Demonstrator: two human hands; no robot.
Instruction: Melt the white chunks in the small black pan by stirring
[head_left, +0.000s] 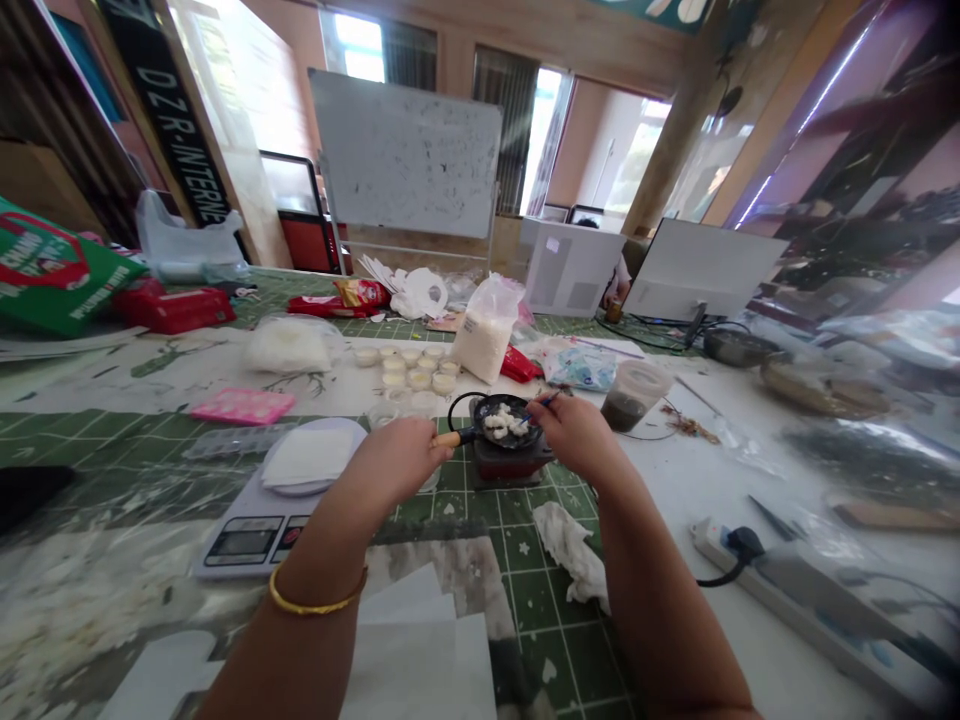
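L grip [405,455] was closed round the wooden handle [446,440] of a small blk pan [491,403]; R grip [568,425] was pinched on a thin blue tool [551,398]. Pan, w/ white lumps [506,424] inside, sat on a base [506,468] btwn both grips. Scale [244,505] stood L of L grip.

Pan [519,443] on burner [510,466] (lumps [504,424] inside); scale [256,503] to its left; cup [632,392] to its right; filled bag [486,337] behind.
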